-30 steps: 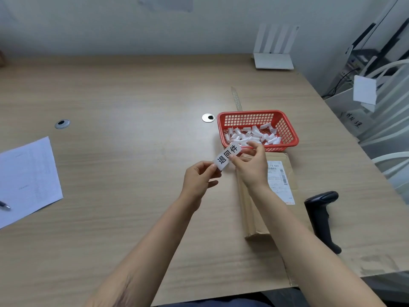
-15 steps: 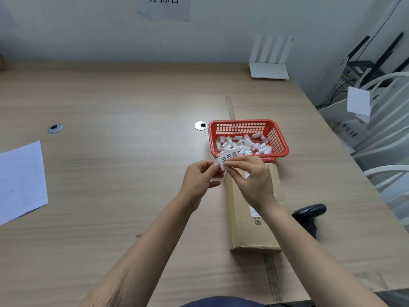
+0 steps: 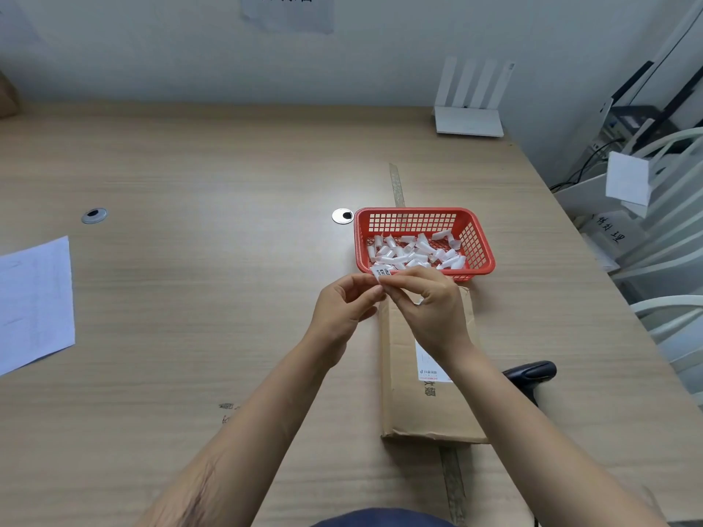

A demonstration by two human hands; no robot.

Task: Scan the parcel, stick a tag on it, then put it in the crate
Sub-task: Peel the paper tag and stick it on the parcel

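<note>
A flat brown cardboard parcel (image 3: 418, 408) lies on the wooden table (image 3: 190, 298) in front of me, with a white shipping label (image 3: 428, 365) on top, partly hidden by my right wrist. My left hand (image 3: 342, 306) and my right hand (image 3: 426, 302) both pinch a small white tag (image 3: 381, 270) with black print, held above the parcel's far end. Just beyond the hands stands a red plastic basket (image 3: 477, 241) holding several curled white tags. A black handheld scanner (image 3: 530, 372) lies on the table to the right of the parcel, mostly behind my right forearm.
A white sheet of paper (image 3: 34, 302) lies at the table's left edge. A white router (image 3: 469, 119) stands at the back right. Two round cable grommets (image 3: 342, 216) sit in the tabletop. White chairs and boxes (image 3: 654, 237) crowd the floor beyond the right edge.
My hands have drawn closer together on the tag, which now shows less of its printed face. The view has tilted up a little; the parcel and basket appear shifted left.
</note>
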